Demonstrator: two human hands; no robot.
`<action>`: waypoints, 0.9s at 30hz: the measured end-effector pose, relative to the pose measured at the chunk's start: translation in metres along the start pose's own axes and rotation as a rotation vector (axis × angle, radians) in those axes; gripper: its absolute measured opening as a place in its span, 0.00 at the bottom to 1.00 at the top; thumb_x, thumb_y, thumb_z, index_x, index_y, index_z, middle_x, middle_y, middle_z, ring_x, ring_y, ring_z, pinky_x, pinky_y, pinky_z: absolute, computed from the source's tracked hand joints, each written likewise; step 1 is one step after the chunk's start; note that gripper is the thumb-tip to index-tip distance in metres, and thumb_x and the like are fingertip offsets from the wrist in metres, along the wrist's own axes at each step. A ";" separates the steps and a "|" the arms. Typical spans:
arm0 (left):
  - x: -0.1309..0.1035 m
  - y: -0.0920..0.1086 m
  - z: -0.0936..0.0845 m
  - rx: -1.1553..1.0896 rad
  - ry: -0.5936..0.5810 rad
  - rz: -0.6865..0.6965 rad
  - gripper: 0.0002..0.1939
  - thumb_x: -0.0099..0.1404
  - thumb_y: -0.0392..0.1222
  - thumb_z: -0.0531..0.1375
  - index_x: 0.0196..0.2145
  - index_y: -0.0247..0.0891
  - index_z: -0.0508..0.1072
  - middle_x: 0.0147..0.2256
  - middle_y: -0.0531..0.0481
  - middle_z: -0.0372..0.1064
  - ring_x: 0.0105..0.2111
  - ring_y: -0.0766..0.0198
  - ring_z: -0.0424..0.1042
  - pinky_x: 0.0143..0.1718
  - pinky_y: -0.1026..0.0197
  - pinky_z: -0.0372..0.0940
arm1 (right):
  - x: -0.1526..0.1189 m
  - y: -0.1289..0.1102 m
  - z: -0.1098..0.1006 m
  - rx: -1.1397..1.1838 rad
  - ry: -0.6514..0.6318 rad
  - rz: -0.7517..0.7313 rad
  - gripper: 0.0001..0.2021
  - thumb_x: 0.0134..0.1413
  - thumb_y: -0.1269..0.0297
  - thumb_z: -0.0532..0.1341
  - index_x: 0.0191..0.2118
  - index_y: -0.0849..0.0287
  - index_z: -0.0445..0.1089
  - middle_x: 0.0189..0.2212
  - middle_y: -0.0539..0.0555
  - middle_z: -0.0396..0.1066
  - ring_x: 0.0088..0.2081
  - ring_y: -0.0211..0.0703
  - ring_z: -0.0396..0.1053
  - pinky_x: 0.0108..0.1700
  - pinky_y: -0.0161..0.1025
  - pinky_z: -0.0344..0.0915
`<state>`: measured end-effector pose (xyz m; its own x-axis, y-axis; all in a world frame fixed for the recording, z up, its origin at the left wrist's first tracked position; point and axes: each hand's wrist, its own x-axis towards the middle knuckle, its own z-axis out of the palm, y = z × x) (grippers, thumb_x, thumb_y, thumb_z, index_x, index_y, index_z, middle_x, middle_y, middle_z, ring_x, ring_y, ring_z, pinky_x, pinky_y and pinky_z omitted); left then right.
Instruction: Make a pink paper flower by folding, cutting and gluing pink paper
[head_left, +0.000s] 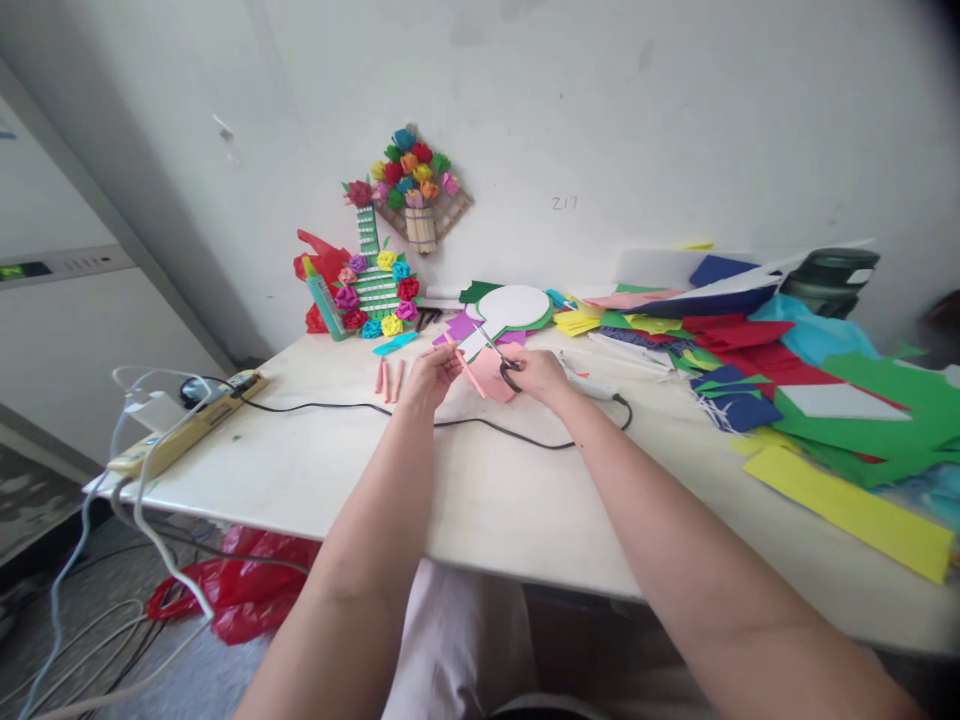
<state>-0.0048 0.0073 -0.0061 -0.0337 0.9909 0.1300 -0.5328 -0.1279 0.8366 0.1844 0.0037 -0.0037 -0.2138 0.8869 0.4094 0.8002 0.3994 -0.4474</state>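
Between the fingers of my left hand [433, 378] is the upper part of a thin rolled pink paper strip [471, 372]. My right hand [538, 376] is closed around the dark handles of a pair of scissors [491, 345], whose blades point up and left, near the strip. A flat pink paper sheet [496, 380] lies under the scissors. Left of my left hand, several short pink paper rolls [386, 380] rest on the white table [322, 470]. Behind the scissors sits a white round-topped cutout with a green border [514, 308].
Paper-flower crafts [375, 285] and a green glue bottle [326, 300] stand at the back left. Coloured sheets [840, 400] are piled on the right. A black cord [510, 432] crosses the table from a power strip [187, 425] past a glue gun [596, 388].
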 end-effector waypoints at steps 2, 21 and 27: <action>0.000 0.000 0.001 -0.029 0.027 0.012 0.03 0.51 0.33 0.62 0.25 0.32 0.70 0.21 0.53 0.67 0.21 0.72 0.68 0.26 0.70 0.66 | -0.001 -0.002 0.001 -0.069 -0.032 0.018 0.14 0.45 0.55 0.58 0.35 0.53 0.74 0.32 0.52 0.74 0.37 0.45 0.70 0.34 0.35 0.61; -0.001 -0.005 0.007 -0.057 -0.011 0.019 0.05 0.51 0.34 0.63 0.26 0.33 0.70 0.23 0.53 0.69 0.20 0.74 0.67 0.26 0.71 0.65 | -0.002 -0.013 0.002 -0.068 -0.112 0.067 0.12 0.52 0.60 0.54 0.35 0.55 0.74 0.38 0.55 0.74 0.40 0.45 0.70 0.38 0.37 0.63; 0.001 -0.008 0.007 -0.069 -0.035 0.032 0.03 0.52 0.34 0.62 0.27 0.32 0.70 0.23 0.52 0.69 0.21 0.74 0.67 0.27 0.71 0.65 | -0.002 -0.022 0.004 0.450 -0.222 0.070 0.22 0.55 0.49 0.50 0.33 0.64 0.72 0.23 0.53 0.72 0.24 0.37 0.68 0.26 0.32 0.61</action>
<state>0.0055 0.0085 -0.0085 -0.0228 0.9842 0.1758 -0.5891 -0.1553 0.7930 0.1654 -0.0058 0.0020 -0.3214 0.9234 0.2097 0.5065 0.3547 -0.7859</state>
